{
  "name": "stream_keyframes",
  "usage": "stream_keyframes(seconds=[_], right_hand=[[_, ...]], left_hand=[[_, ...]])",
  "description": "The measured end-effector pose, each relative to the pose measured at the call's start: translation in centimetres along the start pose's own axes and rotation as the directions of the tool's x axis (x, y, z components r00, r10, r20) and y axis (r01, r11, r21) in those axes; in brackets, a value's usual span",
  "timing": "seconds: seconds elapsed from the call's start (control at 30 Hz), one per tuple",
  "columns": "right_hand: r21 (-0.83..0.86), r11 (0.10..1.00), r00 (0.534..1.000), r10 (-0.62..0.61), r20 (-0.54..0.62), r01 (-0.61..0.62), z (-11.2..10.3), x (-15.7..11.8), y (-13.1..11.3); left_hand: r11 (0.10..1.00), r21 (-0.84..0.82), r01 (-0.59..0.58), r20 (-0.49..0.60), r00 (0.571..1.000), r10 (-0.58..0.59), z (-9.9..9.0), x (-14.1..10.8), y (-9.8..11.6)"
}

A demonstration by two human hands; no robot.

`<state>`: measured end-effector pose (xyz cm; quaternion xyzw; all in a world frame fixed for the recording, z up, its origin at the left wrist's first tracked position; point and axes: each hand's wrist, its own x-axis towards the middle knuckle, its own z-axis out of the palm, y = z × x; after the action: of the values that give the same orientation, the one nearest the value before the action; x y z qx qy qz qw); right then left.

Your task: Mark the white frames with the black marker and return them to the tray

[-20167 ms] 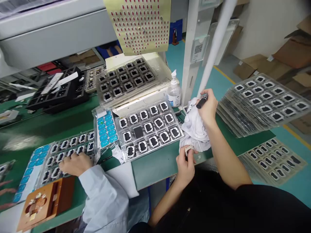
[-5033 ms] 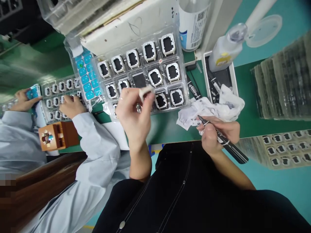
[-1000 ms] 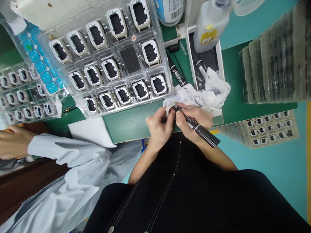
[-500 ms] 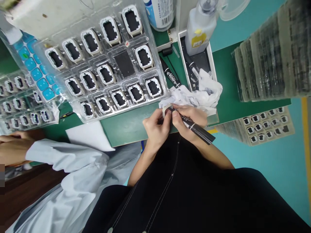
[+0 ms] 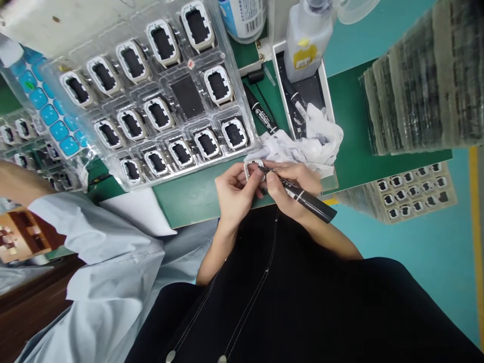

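Note:
Between the thumb and fingers of my left hand (image 5: 235, 190) is a small white watch-case frame (image 5: 248, 169), partly covered by the fingers. My right hand (image 5: 293, 189) grips a black marker (image 5: 312, 202), its tip end pointing left and touching or very close to the frame. Both hands meet just above the table's front edge. Behind them, a clear plastic tray (image 5: 149, 184) bears rows of similar frames (image 5: 158, 113), with one pocket (image 5: 188, 97) holding no frame. Crumpled white cloth or paper (image 5: 321, 138) lies just beyond my right hand.
Another marker (image 5: 260, 112) lies beside a white box (image 5: 329, 96) with a plastic bottle (image 5: 306, 48) in it. Stacked trays (image 5: 423, 96) stand at right, more trays (image 5: 419, 194) lower down. At left are a co-worker's sleeve (image 5: 102, 237), a wooden fixture (image 5: 28, 234) and a white sheet (image 5: 138, 209).
My left hand has turned the white frame, so its opening shows more. The marker stays in my right hand. The co-worker's hand has moved up and away, uncovering the wooden fixture.

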<state>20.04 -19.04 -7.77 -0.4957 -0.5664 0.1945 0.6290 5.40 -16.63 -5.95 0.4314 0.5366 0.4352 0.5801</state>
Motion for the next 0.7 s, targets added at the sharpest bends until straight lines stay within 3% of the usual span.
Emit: stream_keyframes(seconds=[0.33, 0.5, 0.7], right_hand=[[0.066, 0.998, 1.0, 0.026, -0.002, -0.025, -0.1, -0.3, 0.3], [0.087, 0.994, 0.998, 0.064, -0.023, -0.062, 0.1, -0.6, 0.6], [0.125, 0.99, 0.996, 0.072, -0.049, -0.065, 0.3, -0.8, 0.8]], left_hand=[[0.973, -0.148, 0.177, 0.104, 0.981, -0.163, -0.3, 0.2, 1.4], [0.95, -0.188, 0.251, 0.088, 0.967, -0.238, -0.2, 0.1, 1.7], [0.96, -0.187, 0.208, 0.095, 0.977, -0.193, 0.0, 0.3, 1.6]])
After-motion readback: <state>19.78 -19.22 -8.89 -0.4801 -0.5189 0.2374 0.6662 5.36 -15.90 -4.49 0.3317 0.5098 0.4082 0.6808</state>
